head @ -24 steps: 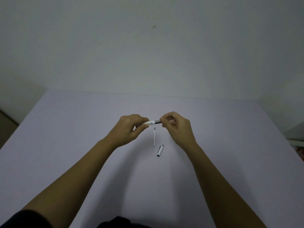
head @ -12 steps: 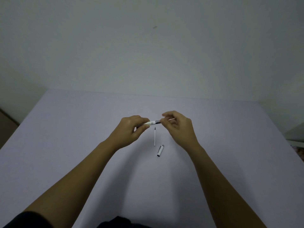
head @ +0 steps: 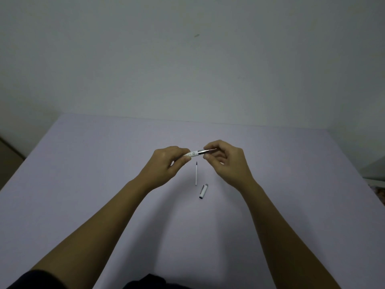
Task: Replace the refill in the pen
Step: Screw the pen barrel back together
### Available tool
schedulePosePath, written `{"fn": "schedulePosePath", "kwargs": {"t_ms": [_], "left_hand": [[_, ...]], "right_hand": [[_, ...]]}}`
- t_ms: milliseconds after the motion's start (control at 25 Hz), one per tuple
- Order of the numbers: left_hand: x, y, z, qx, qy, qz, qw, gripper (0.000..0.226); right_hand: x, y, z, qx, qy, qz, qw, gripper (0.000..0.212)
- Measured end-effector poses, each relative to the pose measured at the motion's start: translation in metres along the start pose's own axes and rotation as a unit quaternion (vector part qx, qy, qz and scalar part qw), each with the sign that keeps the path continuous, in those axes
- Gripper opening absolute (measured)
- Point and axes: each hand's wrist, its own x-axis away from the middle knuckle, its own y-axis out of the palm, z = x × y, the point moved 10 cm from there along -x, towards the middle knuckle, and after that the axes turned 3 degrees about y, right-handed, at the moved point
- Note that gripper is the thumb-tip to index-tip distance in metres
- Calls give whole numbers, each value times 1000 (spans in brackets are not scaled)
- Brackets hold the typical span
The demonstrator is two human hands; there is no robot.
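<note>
I hold a white pen [head: 194, 153] with a metal front section level above the table, between both hands. My left hand [head: 166, 163] grips the white barrel, most of which is hidden in the fist. My right hand [head: 226, 160] pinches the metal tip section with thumb and fingers. A thin white refill [head: 196, 174] with a dark tip lies on the table just below the pen, pointing away from me. The white pen cap [head: 203, 191] with a metal end lies beside the refill, to its right and nearer me.
The table [head: 83, 174] has a pale lilac surface and stands against a plain wall. Its left edge drops to a brown floor strip [head: 8, 155]. Some objects show past the right edge [head: 375, 176].
My right hand's fingers have shifted around the metal tip section and more of that section shows. The refill and cap lie where they were.
</note>
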Motion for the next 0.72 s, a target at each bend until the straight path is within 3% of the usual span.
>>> {"fn": "schedulePosePath", "kwargs": {"t_ms": [120, 240, 400, 720], "left_hand": [[3, 2, -1, -2, -3, -6, 1000, 13], [5, 2, -1, -7, -5, -6, 1000, 14], [4, 3, 3, -4, 1, -13, 1000, 14], [3, 8, 7, -23, 10, -30, 999, 14]], "right_hand": [[-2, -1, 4, 22, 23, -3, 999, 3], [-1, -4, 0, 14, 3, -10, 1000, 18], [-1, -4, -1, 57, 2, -22, 998, 2], [1, -3, -2, 83, -20, -25, 996, 4]]}}
